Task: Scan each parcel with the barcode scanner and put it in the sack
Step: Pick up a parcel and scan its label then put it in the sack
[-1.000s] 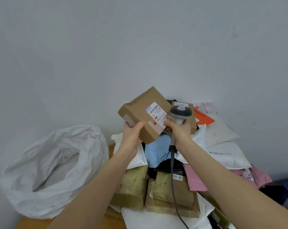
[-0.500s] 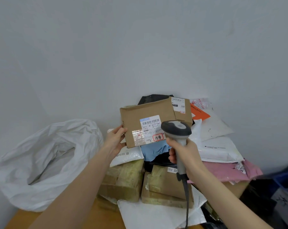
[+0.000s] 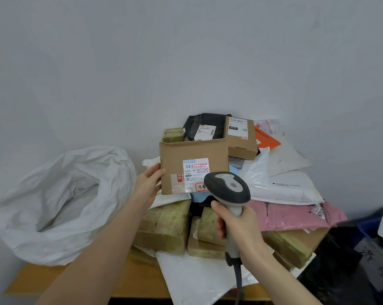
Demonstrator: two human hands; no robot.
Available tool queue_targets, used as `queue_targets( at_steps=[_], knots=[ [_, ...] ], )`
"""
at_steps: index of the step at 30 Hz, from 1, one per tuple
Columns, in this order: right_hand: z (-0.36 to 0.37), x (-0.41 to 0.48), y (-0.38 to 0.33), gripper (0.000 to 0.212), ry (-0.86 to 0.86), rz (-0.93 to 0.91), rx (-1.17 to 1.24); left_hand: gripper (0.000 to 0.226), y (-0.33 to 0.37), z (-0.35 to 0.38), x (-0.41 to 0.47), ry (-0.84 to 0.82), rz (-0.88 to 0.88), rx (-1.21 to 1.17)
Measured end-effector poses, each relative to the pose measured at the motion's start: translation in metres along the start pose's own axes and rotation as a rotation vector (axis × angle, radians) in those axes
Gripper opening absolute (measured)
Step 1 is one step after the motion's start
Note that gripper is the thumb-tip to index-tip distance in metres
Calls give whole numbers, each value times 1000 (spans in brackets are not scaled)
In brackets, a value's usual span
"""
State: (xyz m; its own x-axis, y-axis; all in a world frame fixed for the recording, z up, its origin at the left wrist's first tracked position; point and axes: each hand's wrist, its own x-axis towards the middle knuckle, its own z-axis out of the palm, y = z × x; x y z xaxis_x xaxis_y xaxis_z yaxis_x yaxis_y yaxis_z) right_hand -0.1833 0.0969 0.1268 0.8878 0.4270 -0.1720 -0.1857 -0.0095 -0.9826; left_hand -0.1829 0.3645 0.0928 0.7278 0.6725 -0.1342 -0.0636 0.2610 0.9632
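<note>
Left hand [image 3: 147,187] is gripping the box [image 3: 179,159] by its left edge, thumb on the front, the other fingers going round the back where I can't see them. Right hand [image 3: 241,230] is wrapping around the scanner [image 3: 229,187] handle, with the head pointing at the label [image 3: 196,172] and the cable hanging down out of view. A red line is sitting right across the barcode, so I'd say the scan step is happening on this one right now.

The box is standing upright over the pile, label facing the person, just beyond the scanner head. Can't tell if its bottom edge is touching the parcels under it.

The sack [image 3: 60,201] is sitting on the left end of the bench [image 3: 76,280], mouth gaping open, near the left hand. Still waiting: a small box [image 3: 241,137], a black mailer [image 3: 201,126], white mailers [image 3: 285,186], a pink mailer [image 3: 296,216] and taped parcels [image 3: 168,225] up front.

Next move, my guess: the left hand is going to have to swing the box left and drop it in the sack. A one-handed edge grip looks a bit sketchy, so it could tip on the way. Loads of parcels left.
</note>
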Motion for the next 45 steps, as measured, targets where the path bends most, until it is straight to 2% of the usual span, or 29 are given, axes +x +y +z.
queue_targets(
  at_steps=[10, 20, 28, 31, 39, 45],
  knots=[
    [9, -5, 11, 35, -2, -7, -117, 41, -6, -7, 0, 18, 30, -2],
    [22, -7, 11, 45, -3, -7, -117, 41, -9, -24, 5, 38, 16, -7],
    [40, -11, 15, 43, -5, 2, -93, 36, -7, -38, 10, 43, 10, -10],
    [52, -10, 12, 28, -39, 41, 13, 34, -4, -43, 10, 59, -3, -19],
    [114, 18, -2, 20, -149, 88, 146, 42, 10, -82, -13, 293, -3, -24],
    [190, 35, -6, 16, -249, 149, 204, 44, 31, -151, -26, 525, 14, -71]
  ],
)
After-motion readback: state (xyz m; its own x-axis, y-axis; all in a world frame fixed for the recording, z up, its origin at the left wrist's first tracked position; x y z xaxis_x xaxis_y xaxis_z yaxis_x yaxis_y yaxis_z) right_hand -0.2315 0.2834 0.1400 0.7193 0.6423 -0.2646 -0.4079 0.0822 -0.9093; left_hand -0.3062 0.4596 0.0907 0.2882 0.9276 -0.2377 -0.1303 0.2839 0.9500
